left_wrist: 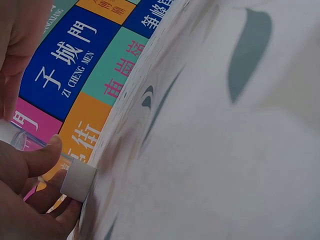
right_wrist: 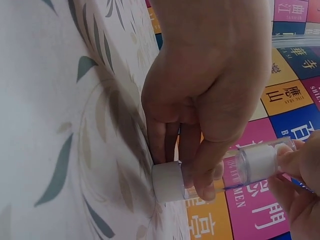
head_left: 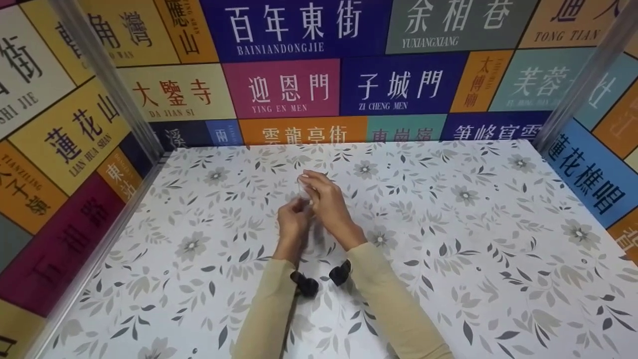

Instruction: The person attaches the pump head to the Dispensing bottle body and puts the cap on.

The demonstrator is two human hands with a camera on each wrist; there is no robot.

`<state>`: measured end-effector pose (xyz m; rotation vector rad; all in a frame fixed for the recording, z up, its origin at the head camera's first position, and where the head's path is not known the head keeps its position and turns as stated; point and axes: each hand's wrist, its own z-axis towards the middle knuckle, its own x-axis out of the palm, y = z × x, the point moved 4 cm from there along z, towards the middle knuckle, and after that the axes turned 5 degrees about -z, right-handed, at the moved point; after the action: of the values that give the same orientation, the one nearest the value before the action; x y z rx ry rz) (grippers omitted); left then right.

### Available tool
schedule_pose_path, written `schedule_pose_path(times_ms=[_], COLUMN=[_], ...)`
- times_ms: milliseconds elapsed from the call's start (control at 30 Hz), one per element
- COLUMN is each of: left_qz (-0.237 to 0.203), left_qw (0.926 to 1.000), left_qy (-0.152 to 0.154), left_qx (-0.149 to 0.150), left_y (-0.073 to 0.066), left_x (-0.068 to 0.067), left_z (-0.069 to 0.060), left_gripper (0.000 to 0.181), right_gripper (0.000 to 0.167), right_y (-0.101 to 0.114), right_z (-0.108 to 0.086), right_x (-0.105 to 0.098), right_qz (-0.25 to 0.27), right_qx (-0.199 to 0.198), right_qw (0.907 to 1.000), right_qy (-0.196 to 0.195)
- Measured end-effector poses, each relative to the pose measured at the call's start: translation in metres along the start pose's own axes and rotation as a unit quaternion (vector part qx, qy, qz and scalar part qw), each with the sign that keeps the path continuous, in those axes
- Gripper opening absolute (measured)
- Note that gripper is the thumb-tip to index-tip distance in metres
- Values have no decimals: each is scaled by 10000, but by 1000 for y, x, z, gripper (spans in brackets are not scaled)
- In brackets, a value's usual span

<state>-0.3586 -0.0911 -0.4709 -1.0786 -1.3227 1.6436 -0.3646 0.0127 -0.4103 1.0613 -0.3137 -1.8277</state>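
A slim clear bottle (right_wrist: 230, 170) with a white base (left_wrist: 79, 180) stands upright between the two hands, its base at or just above the patterned tabletop. My left hand (head_left: 293, 220) grips its lower part, thumb and fingers around it just above and at the base. Higher up, my right hand (head_left: 328, 200) pinches the bottle's upper end, where a white inner piece (right_wrist: 262, 161) shows through a clear cover. In the head view the fingers hide most of the bottle. Whether the cover is loose or seated cannot be told.
White tabletop (head_left: 448, 249) with grey leaf and flower print spreads around the hands. Behind it and at both sides rise panels (head_left: 281, 87) of coloured signs. Clear corner posts (head_left: 122, 75) stand at the back. Black wrist devices (head_left: 306, 285) sit inside both sleeves.
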Motion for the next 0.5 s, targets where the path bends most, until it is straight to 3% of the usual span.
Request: schedule_pose_path(times_ms=[500], left_qz=[-55], left_qw=[10000], left_qy=[-12], left_qx=[80], left_y=[0], left_x=[2], left_z=[0], left_gripper=[13], right_gripper=[29], right_y=[-6], right_z=[-5], right_x=[-2], right_qz=[111], right_qx=[115], right_qw=[9999], right_qy=[-57])
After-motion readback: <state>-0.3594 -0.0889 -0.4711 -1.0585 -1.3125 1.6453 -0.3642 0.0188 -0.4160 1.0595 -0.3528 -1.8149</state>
